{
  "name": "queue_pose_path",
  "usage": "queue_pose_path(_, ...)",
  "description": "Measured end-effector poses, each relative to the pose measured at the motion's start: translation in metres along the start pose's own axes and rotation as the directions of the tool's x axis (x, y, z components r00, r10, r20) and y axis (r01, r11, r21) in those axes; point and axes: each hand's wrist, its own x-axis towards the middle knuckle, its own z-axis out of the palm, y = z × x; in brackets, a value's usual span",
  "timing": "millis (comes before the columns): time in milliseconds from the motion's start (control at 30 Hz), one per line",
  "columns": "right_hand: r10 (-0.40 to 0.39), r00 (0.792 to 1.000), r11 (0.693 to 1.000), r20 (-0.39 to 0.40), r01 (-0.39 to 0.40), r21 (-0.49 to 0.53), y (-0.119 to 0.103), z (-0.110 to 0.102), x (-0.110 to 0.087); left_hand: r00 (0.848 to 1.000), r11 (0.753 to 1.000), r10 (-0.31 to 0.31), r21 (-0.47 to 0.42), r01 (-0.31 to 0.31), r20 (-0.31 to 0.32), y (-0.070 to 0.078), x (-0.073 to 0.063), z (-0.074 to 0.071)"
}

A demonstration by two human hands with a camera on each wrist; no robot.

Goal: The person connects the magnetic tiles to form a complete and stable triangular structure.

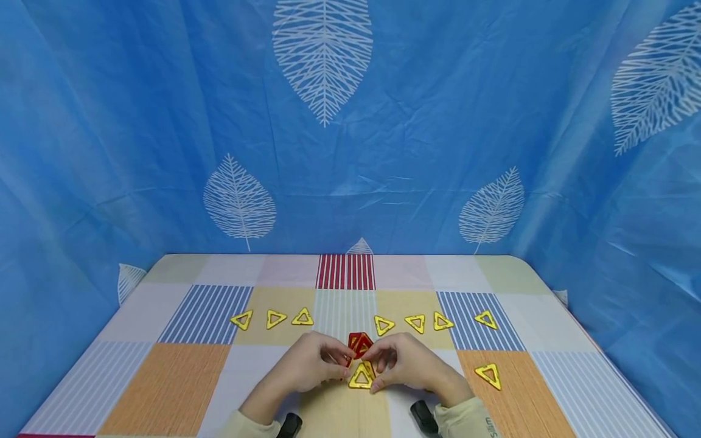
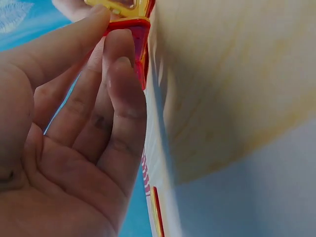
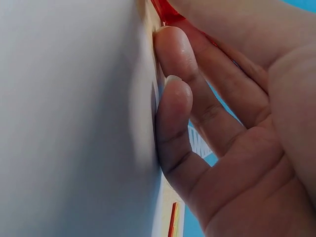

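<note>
Between the two hands stands a small structure of triangular magnetic tiles, with a red part [image 1: 358, 342] at the top and a yellow triangular tile [image 1: 360, 378] facing the person. My left hand [image 1: 314, 365] grips its left side, the thumb by the yellow tile [image 2: 121, 5] and fingertips against a red-edged tile [image 2: 129, 22]. From the right, my right hand [image 1: 409, 365] holds it with the index finger at the red part and the thumb low by the yellow tile. A red corner [image 3: 168, 12] shows in the right wrist view. The fingers hide much of the structure.
Several loose yellow triangular tiles lie flat beyond the hands, among them one at the left [image 1: 302, 317] and one at the right [image 1: 443, 321]. Another tile [image 1: 488, 376] lies right of the right hand. A patchwork cloth [image 1: 164, 383] covers the table; a blue curtain [image 1: 350, 182] hangs behind.
</note>
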Motion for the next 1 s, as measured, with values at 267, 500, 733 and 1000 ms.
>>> queue_pose_path(267, -0.012, 1.0, 1.0, -0.007, 0.012, 0.01, 0.0, 0.002, 0.001, 1.0, 1.0, -0.006, 0.028, 0.006, 0.022, 0.003, -0.001, 0.004)
queue_pose_path(500, -0.015, 1.0, 1.0, -0.016, 0.015, 0.012, 0.0, 0.002, 0.001, 1.0, 0.999, 0.023, 0.042, -0.024, 0.021, 0.002, 0.001, 0.007)
queue_pose_path(733, -0.04, 0.999, 0.999, -0.01, 0.04, 0.02, 0.0, 0.003, 0.001, 1.0, 0.999, 0.007, 0.047, -0.007, -0.011, 0.003, 0.001, 0.01)
queue_pose_path(1000, -0.043, 0.999, 0.999, -0.011, 0.043, -0.02, -0.001, 0.003, 0.001, 0.998, 0.997, 0.066, 0.051, -0.065, -0.015, 0.005, 0.0, 0.011)
